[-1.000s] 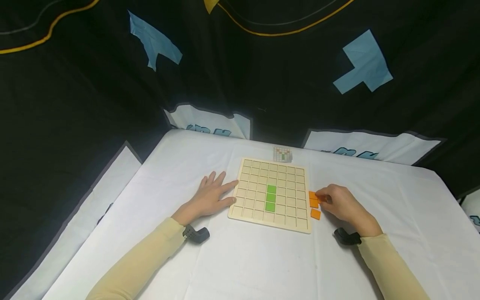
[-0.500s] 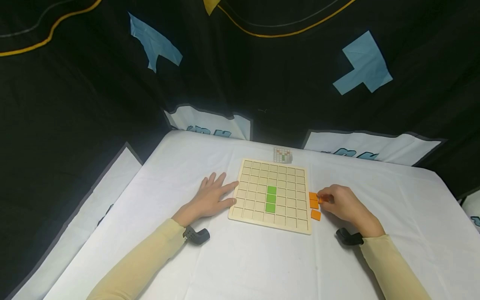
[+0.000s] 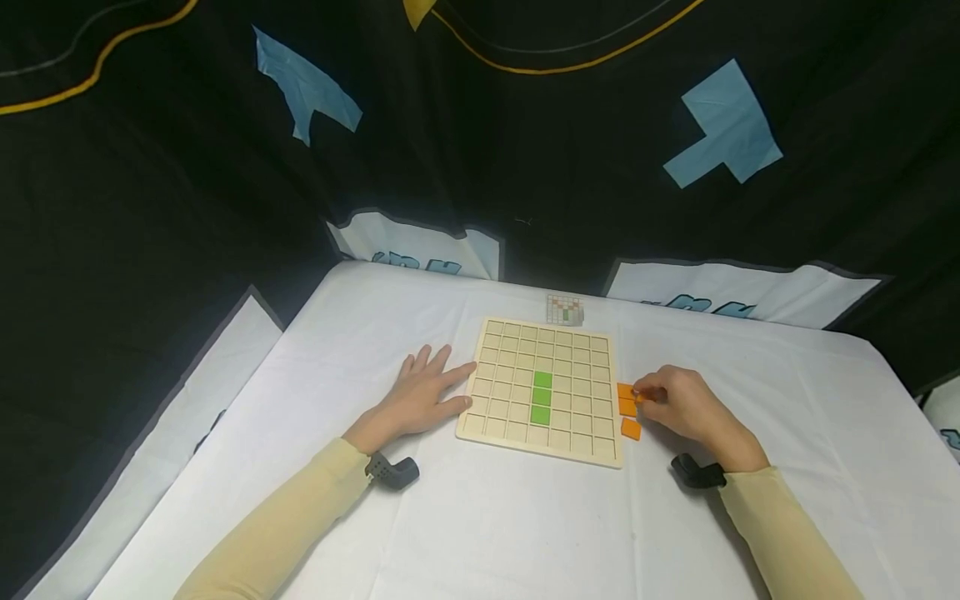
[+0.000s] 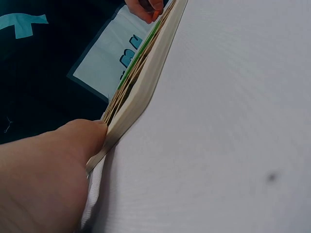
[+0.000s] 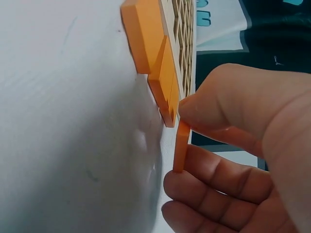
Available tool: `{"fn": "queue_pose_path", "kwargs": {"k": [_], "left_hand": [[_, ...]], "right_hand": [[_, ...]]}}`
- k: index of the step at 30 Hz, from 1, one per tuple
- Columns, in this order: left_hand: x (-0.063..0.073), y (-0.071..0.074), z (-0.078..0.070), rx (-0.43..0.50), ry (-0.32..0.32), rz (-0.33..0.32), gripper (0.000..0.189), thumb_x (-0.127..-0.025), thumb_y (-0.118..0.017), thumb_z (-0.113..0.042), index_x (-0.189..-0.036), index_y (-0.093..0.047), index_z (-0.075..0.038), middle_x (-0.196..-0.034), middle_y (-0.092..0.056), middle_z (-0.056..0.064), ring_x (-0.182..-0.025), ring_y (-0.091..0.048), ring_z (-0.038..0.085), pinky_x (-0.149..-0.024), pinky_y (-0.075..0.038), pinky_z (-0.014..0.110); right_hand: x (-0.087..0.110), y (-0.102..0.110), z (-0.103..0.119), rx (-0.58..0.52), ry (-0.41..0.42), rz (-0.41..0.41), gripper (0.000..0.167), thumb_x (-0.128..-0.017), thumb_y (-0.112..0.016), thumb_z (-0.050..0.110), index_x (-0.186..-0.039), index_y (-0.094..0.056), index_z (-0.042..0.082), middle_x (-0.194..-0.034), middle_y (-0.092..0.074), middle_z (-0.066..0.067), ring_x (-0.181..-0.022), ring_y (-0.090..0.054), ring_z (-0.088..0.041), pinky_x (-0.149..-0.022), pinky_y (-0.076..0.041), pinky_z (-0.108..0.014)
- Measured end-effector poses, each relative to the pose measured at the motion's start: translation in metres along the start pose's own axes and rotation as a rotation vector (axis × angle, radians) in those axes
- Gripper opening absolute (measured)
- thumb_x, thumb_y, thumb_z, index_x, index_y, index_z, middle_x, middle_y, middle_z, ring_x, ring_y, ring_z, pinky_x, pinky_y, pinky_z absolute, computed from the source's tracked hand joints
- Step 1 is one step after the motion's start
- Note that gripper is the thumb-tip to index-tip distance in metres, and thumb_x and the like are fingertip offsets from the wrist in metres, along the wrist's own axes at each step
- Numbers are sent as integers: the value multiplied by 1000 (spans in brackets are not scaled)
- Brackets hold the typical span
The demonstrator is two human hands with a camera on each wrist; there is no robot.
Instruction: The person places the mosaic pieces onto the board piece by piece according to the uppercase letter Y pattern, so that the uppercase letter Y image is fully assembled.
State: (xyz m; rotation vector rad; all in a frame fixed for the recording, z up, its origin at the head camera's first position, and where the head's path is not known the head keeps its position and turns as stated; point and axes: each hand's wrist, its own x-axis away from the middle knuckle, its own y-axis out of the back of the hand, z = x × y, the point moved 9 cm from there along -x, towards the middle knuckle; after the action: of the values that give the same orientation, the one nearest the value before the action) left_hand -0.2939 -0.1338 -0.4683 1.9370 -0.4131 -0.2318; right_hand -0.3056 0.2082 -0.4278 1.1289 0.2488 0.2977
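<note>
A square wooden grid board [image 3: 510,433] lies on the white table, with three green tiles [image 3: 542,397] in a column of its cells. My left hand [image 3: 420,396] lies at the board's left edge, fingers spread; its thumb touches the rim in the left wrist view. Beside the right edge, my right hand [image 3: 686,404] pinches an orange square tile [image 5: 181,145] between thumb and fingers. More orange tiles [image 3: 627,407] lie on the cloth by that edge, two of them together and one a little nearer to me.
Behind the board lies a small card [image 3: 565,310] printed with a coloured grid pattern. A dark curtain [image 3: 525,167] hangs past the far edge of the white-clothed table [image 3: 510,533]. Each wrist carries a black camera mount [image 3: 393,472].
The right hand stays beside the orange tiles, and the tile in its fingers has tilted slightly. The left hand and the board have not moved.
</note>
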Motion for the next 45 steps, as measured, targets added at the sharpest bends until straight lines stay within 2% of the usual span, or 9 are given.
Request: {"fn": "queue_pose_path", "kwargs": {"k": [14,25,33,38,45], "left_hand": [[0,0,0,-2,4,2,62,-101,-54,-48,-156,-43,-23,-167,-21,28,-154,-9,56,-122,-9,73],[2,2,0,9,3,-1,62,-101,-55,-47,-156,-44,-22,-167,-21,28,-154,-9,57,-122,-8,73],[1,1,-1,13,1,3,62,-101,-55,-47,-156,-44,-22,-167,-21,27,-154,-8,56,-123,-8,72],[1,2,-2,20,4,5,62,-101,-55,-47,-156,-43,-22,-167,-21,27,-155,-8,56,-123,-7,72],[1,-1,1,16,13,12,62,-101,-53,-48,-157,-42,-23,-168,-19,26,-155,-6,54,-124,-6,71]], "right_hand": [[-6,1,11,-21,59,-34,25,-79,-68,0,-101,-80,2,-89,-72,-8,-76,-55,-17,-68,-49,-29],[-16,-3,15,-37,51,-9,24,-81,-68,0,-102,-79,1,-88,-72,-7,-77,-55,-17,-69,-49,-30],[-29,-9,29,-41,62,22,18,-85,-73,7,-101,-80,3,-90,-72,-8,-78,-56,-18,-70,-50,-29],[-40,-13,44,-43,125,9,15,-85,-73,6,-98,-81,5,-89,-72,-7,-76,-55,-16,-68,-49,-27],[-55,-21,62,-32,199,0,11,-86,-76,6,-96,-80,7,-90,-73,-5,-79,-56,-15,-75,-53,-32]]}}
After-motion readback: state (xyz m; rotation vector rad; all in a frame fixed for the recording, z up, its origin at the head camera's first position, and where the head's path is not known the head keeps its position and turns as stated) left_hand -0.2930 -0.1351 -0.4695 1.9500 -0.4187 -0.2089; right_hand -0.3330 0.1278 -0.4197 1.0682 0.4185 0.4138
